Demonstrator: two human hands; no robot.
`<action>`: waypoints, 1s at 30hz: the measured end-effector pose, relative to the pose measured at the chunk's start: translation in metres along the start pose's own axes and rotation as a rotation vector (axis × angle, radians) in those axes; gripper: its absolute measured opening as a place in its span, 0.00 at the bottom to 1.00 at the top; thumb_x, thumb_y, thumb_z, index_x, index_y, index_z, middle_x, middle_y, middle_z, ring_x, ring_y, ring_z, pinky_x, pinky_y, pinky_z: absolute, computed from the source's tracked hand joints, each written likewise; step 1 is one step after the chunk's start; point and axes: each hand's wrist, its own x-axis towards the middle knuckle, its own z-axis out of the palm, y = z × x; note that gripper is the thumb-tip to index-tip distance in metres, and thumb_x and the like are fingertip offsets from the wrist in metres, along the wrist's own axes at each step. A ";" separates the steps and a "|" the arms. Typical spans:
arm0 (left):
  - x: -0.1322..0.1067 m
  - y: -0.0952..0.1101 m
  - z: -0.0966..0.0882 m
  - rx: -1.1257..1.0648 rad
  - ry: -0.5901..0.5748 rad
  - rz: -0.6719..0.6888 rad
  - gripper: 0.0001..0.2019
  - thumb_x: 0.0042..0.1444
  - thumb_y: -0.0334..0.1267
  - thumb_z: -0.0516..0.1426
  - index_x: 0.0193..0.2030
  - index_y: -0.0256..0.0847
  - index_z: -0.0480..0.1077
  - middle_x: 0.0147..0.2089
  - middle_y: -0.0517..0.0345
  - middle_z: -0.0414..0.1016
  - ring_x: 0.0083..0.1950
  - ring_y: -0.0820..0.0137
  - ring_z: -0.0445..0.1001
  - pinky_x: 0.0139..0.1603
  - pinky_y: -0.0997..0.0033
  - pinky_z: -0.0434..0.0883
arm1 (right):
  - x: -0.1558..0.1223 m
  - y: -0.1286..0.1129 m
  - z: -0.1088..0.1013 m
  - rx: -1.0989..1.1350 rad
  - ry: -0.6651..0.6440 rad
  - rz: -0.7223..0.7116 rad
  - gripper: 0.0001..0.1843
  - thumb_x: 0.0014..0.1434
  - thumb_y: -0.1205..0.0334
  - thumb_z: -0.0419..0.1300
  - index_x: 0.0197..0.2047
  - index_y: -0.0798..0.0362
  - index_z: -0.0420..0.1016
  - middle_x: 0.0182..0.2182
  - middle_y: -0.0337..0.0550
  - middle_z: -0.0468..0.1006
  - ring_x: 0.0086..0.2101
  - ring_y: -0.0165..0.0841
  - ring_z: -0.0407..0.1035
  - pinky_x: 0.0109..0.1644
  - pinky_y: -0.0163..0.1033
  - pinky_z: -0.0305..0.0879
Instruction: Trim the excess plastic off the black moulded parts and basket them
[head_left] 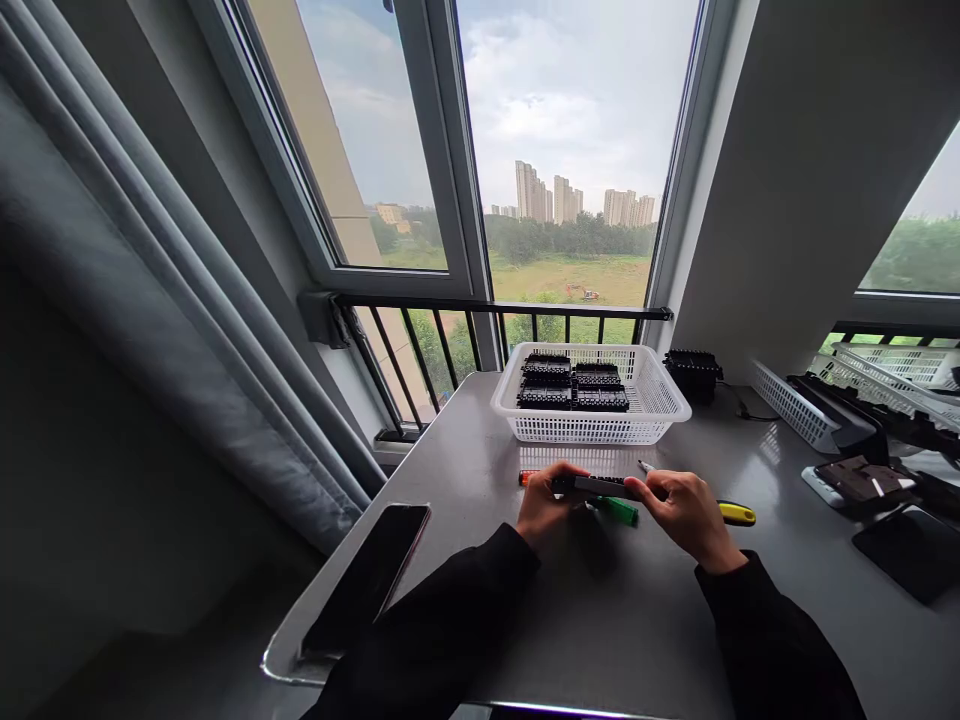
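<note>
My left hand [546,508] and my right hand [686,515] both grip a long black plastic part [596,486], one at each end, held level just above the grey table [600,610]. Under and behind the part lie screwdrivers: an orange handle [527,477] at the left, a green handle [621,511] beneath the part, and a yellow handle [737,514] to the right of my right hand. Beyond them stands a white mesh basket [592,428] holding several black parts [574,386].
A dark phone [367,578] lies at the table's left front corner. A black part [694,372] sits right of the basket. More white baskets [795,405] and dark parts [862,478] crowd the right side. A railing and window stand behind.
</note>
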 end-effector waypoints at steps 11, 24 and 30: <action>0.002 -0.002 -0.002 0.025 0.015 -0.019 0.10 0.41 0.34 0.69 0.32 0.40 0.77 0.29 0.59 0.78 0.31 0.68 0.74 0.34 0.70 0.70 | -0.001 0.014 -0.007 -0.059 0.007 -0.015 0.32 0.63 0.38 0.50 0.17 0.52 0.62 0.17 0.39 0.68 0.20 0.29 0.58 0.27 0.36 0.45; -0.002 -0.005 -0.001 0.058 0.009 0.010 0.10 0.42 0.33 0.68 0.34 0.39 0.76 0.31 0.58 0.78 0.32 0.69 0.74 0.35 0.71 0.70 | 0.000 0.006 -0.004 -0.030 0.008 0.017 0.33 0.63 0.36 0.48 0.17 0.53 0.60 0.17 0.39 0.68 0.20 0.28 0.58 0.27 0.35 0.45; -0.001 -0.002 0.000 0.086 -0.035 0.005 0.08 0.43 0.31 0.66 0.32 0.38 0.76 0.30 0.59 0.78 0.31 0.70 0.73 0.34 0.72 0.68 | 0.000 0.007 -0.002 -0.007 -0.028 0.008 0.33 0.62 0.36 0.49 0.18 0.53 0.62 0.17 0.38 0.69 0.20 0.28 0.58 0.27 0.35 0.45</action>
